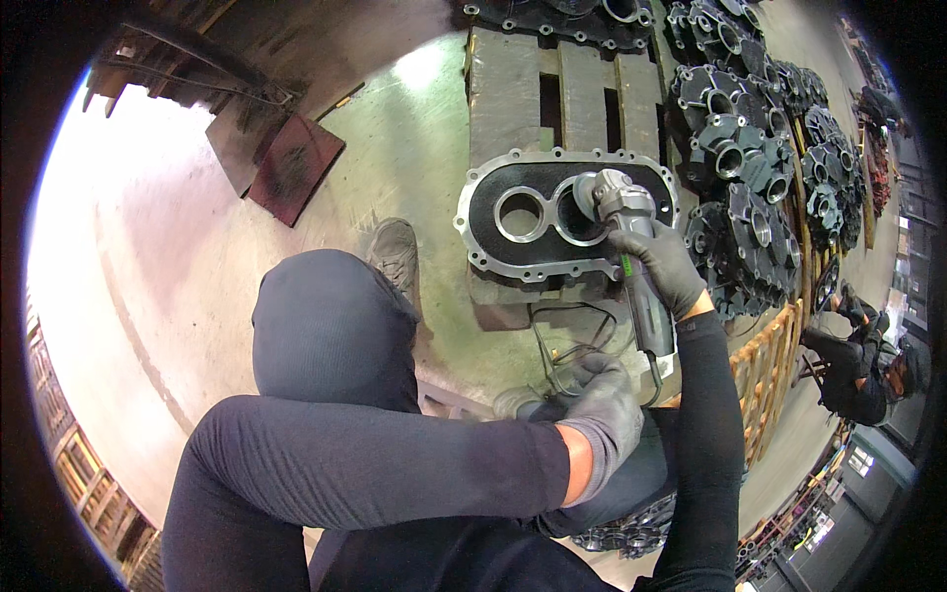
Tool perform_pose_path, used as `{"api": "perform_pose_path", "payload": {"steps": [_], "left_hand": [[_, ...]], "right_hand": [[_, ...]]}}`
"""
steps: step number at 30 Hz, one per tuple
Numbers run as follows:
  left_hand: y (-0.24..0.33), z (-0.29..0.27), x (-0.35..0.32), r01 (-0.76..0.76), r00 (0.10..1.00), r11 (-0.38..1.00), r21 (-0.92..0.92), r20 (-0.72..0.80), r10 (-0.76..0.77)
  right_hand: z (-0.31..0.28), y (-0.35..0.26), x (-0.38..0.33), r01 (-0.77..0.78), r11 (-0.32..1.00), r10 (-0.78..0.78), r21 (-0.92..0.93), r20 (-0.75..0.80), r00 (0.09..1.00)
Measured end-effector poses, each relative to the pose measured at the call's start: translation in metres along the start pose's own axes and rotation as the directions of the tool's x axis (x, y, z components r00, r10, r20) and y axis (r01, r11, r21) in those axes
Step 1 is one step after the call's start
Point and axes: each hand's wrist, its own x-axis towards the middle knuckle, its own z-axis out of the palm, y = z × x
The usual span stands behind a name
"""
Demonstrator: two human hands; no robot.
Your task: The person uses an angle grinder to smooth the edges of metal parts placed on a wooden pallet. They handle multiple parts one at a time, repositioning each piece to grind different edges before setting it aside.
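My right hand, in a grey glove, is wrapped round the body of an angle grinder. The grinder's disc end rests over the right bore of a black cast housing cover with a bright machined rim and two round openings. Lower down, my gloved left hand is closed, fingers curled, beside the grinder's rear end and its power cord. Whatever those fingers may hold is hidden. A loop of thin dark cable lies on the floor just beyond the left hand.
The cover lies on a wooden pallet, with another casting at its far end. Stacked castings line the right side. Reddish board lies on the floor at left. Another person is at far right.
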Motion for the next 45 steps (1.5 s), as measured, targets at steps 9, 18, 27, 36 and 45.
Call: {"api": "perform_pose_path", "payload": {"steps": [9, 18, 27, 36, 45], "left_hand": [[0.003, 0.001, 0.003, 0.043, 0.999, 0.998, -0.054, 0.025, -0.042], [-0.005, -0.004, 0.001, 0.023, 0.998, 0.992, -0.125, 0.058, -0.016], [-0.001, -0.009, -0.001, 0.063, 0.993, 0.991, -0.114, 0.111, -0.050], [-0.003, -0.010, -0.011, 0.038, 0.998, 0.995, -0.093, 0.061, -0.032], [0.008, -0.001, -0.014, 0.143, 0.988, 0.986, -0.089, -0.051, -0.148]], "right_hand": [[0.026, -0.029, -0.001, 0.080, 0.992, -0.076, -0.095, 0.049, 0.996], [0.044, -0.031, -0.003, 0.084, 0.993, -0.067, -0.080, 0.196, 0.978], [0.058, -0.046, -0.010, 0.059, 0.988, -0.028, -0.145, 0.205, 0.978], [0.072, -0.052, -0.007, 0.105, 0.983, -0.071, -0.152, 0.216, 0.974], [0.089, -0.070, -0.018, 0.168, 0.882, -0.061, -0.440, 0.246, 0.967]]}}
